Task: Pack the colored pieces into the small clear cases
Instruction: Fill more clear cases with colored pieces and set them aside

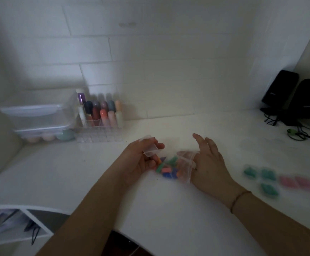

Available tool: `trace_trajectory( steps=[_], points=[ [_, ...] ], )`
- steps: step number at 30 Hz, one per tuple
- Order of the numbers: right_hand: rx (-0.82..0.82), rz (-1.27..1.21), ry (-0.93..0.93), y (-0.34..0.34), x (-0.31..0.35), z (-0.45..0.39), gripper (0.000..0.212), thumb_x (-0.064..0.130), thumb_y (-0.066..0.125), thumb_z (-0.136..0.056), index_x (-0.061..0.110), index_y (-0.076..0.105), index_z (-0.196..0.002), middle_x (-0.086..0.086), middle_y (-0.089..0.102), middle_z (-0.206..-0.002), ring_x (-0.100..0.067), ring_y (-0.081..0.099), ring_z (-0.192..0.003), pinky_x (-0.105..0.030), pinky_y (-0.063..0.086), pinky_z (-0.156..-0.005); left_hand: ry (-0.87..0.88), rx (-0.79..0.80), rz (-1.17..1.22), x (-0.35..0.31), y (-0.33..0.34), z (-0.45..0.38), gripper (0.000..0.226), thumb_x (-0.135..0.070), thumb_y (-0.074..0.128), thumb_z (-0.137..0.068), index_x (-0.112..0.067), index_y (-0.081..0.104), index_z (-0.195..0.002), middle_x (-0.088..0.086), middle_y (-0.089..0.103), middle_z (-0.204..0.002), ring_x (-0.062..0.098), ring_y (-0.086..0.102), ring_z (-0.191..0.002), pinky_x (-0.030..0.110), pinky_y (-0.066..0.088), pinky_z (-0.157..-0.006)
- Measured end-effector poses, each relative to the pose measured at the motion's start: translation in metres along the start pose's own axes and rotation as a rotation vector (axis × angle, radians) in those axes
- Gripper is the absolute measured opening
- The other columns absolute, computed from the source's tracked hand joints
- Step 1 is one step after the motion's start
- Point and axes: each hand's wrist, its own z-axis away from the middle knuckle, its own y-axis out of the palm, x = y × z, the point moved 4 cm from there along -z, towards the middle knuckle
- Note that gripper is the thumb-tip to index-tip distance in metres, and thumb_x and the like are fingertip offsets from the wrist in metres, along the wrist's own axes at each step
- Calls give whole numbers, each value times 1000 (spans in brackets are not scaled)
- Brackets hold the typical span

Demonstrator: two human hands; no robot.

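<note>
I am reading this as the loading step. The left hand point(141, 159), at frame centre, is holding a case point(150, 148) with fingers curled round it; the case is looking hinged open, though blur is keeping me from being certain. The right hand point(207, 161) is hovering just right of it, fingers straight and spread, gripping nothing that I can make out. It is touching or nearly touching a clear bag point(184, 166); which of the two I cannot tell.

The pieces point(167, 169) are lying in a loose heap between the two hands, on the desk point(169, 209) and partly under the bag. Green, orange, blue and pink ones are showing.

Next move, as I am judging it: the right hand is needing to pinch single pieces from the heap and drop them into the open case, while the left is keeping the case level and its mouth facing up.

Filled cases point(267, 179), teal and pink, are sitting at the right edge of the frame, well apart from the hands. An organizer point(100, 117) of bottles is standing at middle left, speakers point(291, 97) at upper right. The curved desk edge is running close under the forearms, so open working room is lying forward and to the right of the heap.
</note>
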Motion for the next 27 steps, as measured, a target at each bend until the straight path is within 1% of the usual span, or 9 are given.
trace_trajectory(
  steps=[4,6,9,10,13,14,17,20,27],
  points=[
    [41,78,21,2,6,-5,58,58,61,-82,43,47,-137,6,-5,-161,-29,-8,-147,-47,16,-117,35,0,-46,1,0,0,14,-15,51,-95,-3,59,-93,19,67,-102,19,54,-53,25,46,-43],
    [44,-61,55,5,6,-8,52,47,70,-81,41,52,-129,4,9,-160,-30,1,-147,-46,19,-117,40,-3,-62,1,0,0,14,-15,52,-94,-3,60,-93,17,68,-101,19,54,-54,25,46,-44],
    [-136,-439,100,0,9,-9,52,34,89,-64,51,46,-88,1,45,-143,-25,27,-139,-46,31,-112,45,7,-68,0,1,1,14,-15,52,-94,-4,60,-92,16,68,-100,18,54,-54,24,46,-44],
    [-174,-446,111,-1,7,-9,50,33,90,-62,46,50,-87,1,48,-140,-23,30,-137,-43,31,-112,49,10,-70,0,1,1,14,-15,51,-95,-4,60,-92,16,68,-100,19,54,-54,24,47,-44],
    [-177,-367,125,0,6,-7,66,33,89,-62,20,59,-120,0,46,-140,-22,34,-135,-41,31,-112,59,13,-83,0,1,1,16,-16,51,-96,-4,60,-92,16,68,-100,19,55,-54,25,47,-45],
    [-216,-355,104,-1,7,-6,64,36,89,-62,19,62,-117,0,48,-137,-23,36,-133,-42,32,-111,62,14,-89,0,2,1,16,-17,50,-96,-4,60,-92,16,68,-100,19,55,-54,25,47,-45],
    [-280,-214,31,-4,10,-5,42,52,82,-63,36,66,-99,5,48,-137,-24,34,-134,-43,32,-109,64,25,-97,1,2,1,19,-20,49,-97,-5,59,-91,15,68,-100,19,55,-54,25,46,-45],
    [-95,-2,33,5,9,-8,55,62,69,-73,41,59,-123,11,26,-153,-24,11,-144,-45,20,-116,59,33,-93,1,1,0,20,-22,49,-97,-5,58,-91,15,67,-100,18,54,-53,24,46,-45],
    [-127,-103,50,2,10,-12,46,34,78,-74,24,65,-116,5,38,-147,-22,25,-139,-40,27,-113,50,59,-77,2,-1,-1,22,-24,49,-97,-6,59,-91,15,66,-101,19,55,-55,25,47,-47]
  ],
)
